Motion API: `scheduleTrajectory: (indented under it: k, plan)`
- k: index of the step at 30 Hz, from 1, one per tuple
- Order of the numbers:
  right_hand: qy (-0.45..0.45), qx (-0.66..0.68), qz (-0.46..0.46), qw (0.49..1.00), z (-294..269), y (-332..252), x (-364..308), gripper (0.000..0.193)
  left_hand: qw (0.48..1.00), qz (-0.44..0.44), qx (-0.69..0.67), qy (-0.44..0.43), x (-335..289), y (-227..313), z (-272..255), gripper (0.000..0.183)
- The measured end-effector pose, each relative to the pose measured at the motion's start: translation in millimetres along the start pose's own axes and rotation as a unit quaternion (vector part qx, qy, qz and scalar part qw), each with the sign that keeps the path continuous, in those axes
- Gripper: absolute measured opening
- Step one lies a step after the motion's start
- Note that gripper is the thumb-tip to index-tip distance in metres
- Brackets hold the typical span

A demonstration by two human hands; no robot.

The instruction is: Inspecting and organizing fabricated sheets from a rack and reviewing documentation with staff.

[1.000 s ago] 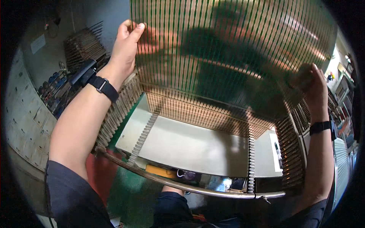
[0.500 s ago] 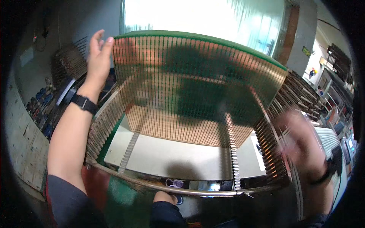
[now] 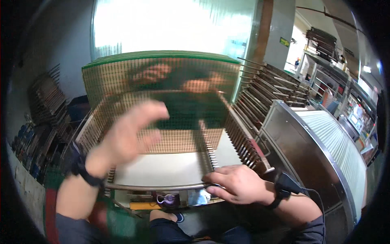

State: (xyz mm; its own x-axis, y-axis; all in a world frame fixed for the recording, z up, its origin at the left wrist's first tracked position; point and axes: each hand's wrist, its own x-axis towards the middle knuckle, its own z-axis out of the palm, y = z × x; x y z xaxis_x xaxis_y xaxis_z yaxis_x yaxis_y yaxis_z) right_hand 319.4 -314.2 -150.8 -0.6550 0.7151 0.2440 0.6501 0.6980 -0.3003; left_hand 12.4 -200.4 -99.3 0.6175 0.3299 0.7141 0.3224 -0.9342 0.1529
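Observation:
A glossy, gold-coloured gridded panel with green edges stands upright in a slotted metal rack. More green panel edges show closely behind it. My left hand, smeared by motion, hovers in front of the panel and over the rack's left part. Its fingers look apart and nothing shows in them. My right hand rests at the rack's front, its fingers curled over the front rail near the end of a toothed slot bar. Dark bands sit on both wrists.
At right, a metal-framed conveyor with pale rollers stands close to the rack. Stacked metal racks are behind it, and more racks stand at far left. A bright window lies beyond. Below the rail is a purple item.
My left hand has left the panel's upper left corner and come down and inward. My right hand has moved from the right side onto the front rail. The view has swung right.

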Motion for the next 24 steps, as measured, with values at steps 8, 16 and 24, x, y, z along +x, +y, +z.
scheduleTrajectory:
  k: [8,16,24]
  plan:
    - [0.081,0.139,-0.016,0.987,-2,-3,-7,0.033,0.932,0.190,-0.216,-0.221,-66,156,122,0.030]
    - [0.359,0.306,-0.200,0.859,-55,-76,13,0.054,0.796,0.209,-0.058,-0.566,-61,235,311,0.052]
    - [0.335,0.428,-0.140,0.827,-6,-68,-26,0.022,0.650,0.265,-0.035,-0.712,-61,297,333,0.039]
